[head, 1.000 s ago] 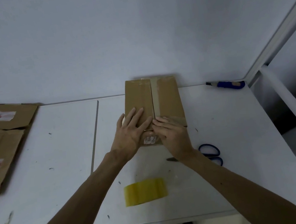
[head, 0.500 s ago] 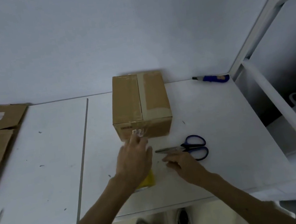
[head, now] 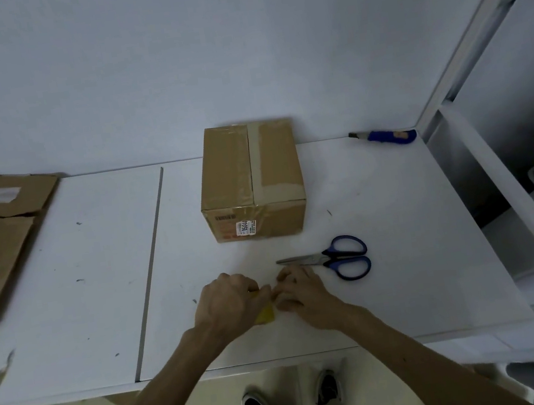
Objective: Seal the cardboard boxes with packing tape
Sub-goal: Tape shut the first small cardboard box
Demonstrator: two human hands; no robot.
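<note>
At the front of the bench (head: 402,234), the fingers of the left hand (head: 228,300) curl over the yellow tape roll (head: 265,314) while the right hand (head: 301,289) pinches its edge, seemingly hunting the loose end. The cardboard box (head: 251,177) stands beyond, apart from both hands. The next move calls for pulling a strip free towards it.

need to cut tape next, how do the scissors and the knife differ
The scissors lie close by the right hand; the knife lies far back by the wall. The scissors have two loop handles and bare blades pointing left; the knife is one straight bar. Both are blue-handled and lie flat on the table.
</note>
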